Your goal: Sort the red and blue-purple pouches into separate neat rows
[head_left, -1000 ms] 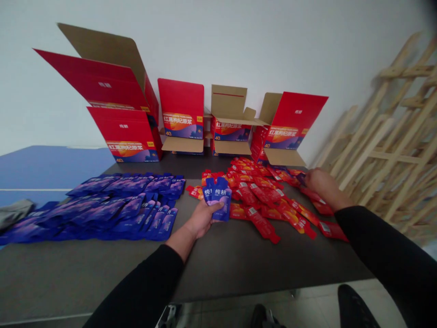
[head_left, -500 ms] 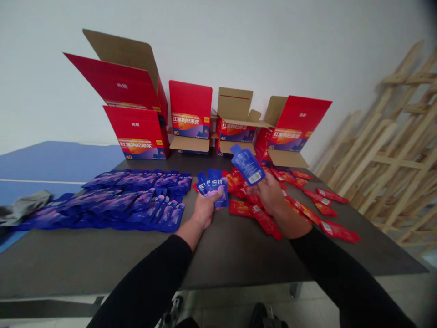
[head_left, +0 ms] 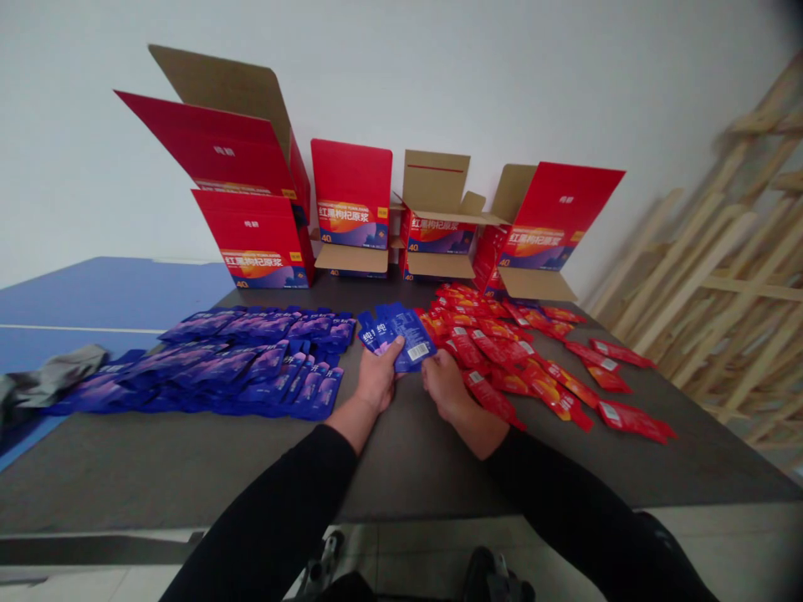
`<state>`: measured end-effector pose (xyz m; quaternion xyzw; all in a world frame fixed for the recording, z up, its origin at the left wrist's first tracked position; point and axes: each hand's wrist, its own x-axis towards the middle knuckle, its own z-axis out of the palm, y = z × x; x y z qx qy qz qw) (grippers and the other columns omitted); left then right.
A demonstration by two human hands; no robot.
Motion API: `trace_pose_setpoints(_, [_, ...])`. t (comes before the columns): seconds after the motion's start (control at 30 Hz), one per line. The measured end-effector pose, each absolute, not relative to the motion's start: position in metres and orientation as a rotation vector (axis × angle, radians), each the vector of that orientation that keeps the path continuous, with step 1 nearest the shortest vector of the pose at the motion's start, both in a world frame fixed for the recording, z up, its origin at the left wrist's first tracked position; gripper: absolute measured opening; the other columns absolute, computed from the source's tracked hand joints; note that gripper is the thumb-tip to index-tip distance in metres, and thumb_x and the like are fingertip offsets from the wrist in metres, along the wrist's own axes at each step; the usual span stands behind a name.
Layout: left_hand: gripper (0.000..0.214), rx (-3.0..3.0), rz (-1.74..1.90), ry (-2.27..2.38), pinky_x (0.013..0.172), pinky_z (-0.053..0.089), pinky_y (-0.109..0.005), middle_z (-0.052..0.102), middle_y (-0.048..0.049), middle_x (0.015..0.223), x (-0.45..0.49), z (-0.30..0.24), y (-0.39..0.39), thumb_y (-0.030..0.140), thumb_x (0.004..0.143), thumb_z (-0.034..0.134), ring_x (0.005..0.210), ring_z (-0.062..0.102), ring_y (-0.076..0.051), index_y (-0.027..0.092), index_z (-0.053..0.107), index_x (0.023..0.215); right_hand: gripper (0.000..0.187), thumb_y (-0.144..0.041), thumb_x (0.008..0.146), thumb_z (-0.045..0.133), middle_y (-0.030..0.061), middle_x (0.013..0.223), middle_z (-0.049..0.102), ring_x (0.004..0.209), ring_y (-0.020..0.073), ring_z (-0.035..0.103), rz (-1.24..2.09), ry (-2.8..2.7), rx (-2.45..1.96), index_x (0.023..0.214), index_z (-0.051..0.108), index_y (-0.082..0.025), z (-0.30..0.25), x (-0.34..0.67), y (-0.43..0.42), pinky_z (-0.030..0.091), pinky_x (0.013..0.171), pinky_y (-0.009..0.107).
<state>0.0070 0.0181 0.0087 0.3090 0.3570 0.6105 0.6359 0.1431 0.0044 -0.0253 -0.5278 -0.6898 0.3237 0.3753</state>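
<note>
My left hand (head_left: 378, 379) grips a small fan of blue sachets (head_left: 376, 333) printed with Chinese characters. A further blue sachet (head_left: 407, 337) lies across that fan, its barcode side up. My right hand (head_left: 444, 385) sits just to the right, its fingertips at that sachet's edge, so I cannot tell whether it holds it. Rows of blue sachets (head_left: 251, 368) lie to the left of my hands, and a loose heap of red sachets (head_left: 502, 359) lies to the right.
The sachets lie on a dark tabletop (head_left: 125, 477). Several open red cardboard boxes (head_left: 251, 242) stand along the white wall behind them. A grey cloth (head_left: 56, 376) lies at the left, and a wooden frame (head_left: 703, 251) leans at the right.
My right hand has come down from holding a blue sachet up, and that sachet now lies across the fan in my left hand. The view has shifted slightly.
</note>
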Motion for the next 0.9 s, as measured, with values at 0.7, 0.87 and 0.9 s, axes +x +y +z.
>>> trace_pose_setpoints(0.7, [0.05,0.767,1.422,0.75,0.061,0.056,-0.027,0.07,0.0,0.085,0.001,0.008,0.022,0.029,0.063,0.088,0.069,0.07,-0.016,0.02,0.061,0.104,0.03,-0.045,0.083,0.066,0.0028,0.078,0.069,0.051,0.0151,0.061,0.846,-0.747,-1.195,0.096,0.061,-0.019,0.0,0.089,0.003,0.05,0.043,0.026])
trace_pose_setpoints(0.87, [0.054,0.724,1.617,0.688,0.081,0.058,-0.034,0.073,-0.003,0.095,-0.002,0.008,0.03,0.023,0.06,0.089,0.082,0.072,-0.018,0.019,0.063,0.107,0.031,-0.043,0.082,0.067,-0.0001,0.079,0.07,0.054,0.0144,0.064,0.904,-0.558,-1.034,0.103,0.057,-0.021,-0.001,0.082,0.007,0.053,0.05,0.026])
trace_pose_setpoints(0.9, [0.054,0.726,1.648,0.691,0.083,0.058,-0.035,0.073,-0.0039,0.096,-0.003,0.008,0.031,0.023,0.06,0.089,0.083,0.072,-0.018,0.019,0.063,0.108,0.031,-0.04,0.081,0.068,-0.0008,0.08,0.07,0.057,0.0143,0.065,0.944,-0.516,-0.979,0.103,0.057,-0.022,-0.001,0.082,0.008,0.055,0.054,0.026])
